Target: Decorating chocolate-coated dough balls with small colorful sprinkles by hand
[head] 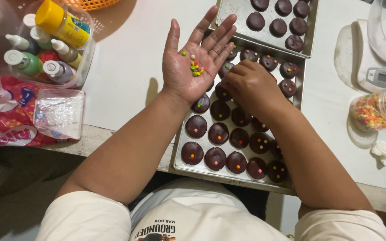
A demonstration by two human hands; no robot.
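Covering chocolate rounds (218,133), right hand (249,85) curled, fingertips hidden, left hand (197,62) open, cradling sprinkles (196,68).

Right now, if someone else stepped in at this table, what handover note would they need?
Left hand: open, palm up, a few small coloured candy bits lying loose on it.
Right hand: fingers down on the chocolate rounds in the near tray; what it pinches is hidden.
Done: near-tray rounds that show carry coloured bits.
Left: rounds on the far tray are plain.
Sprinkle jar stands at right, by the scale.
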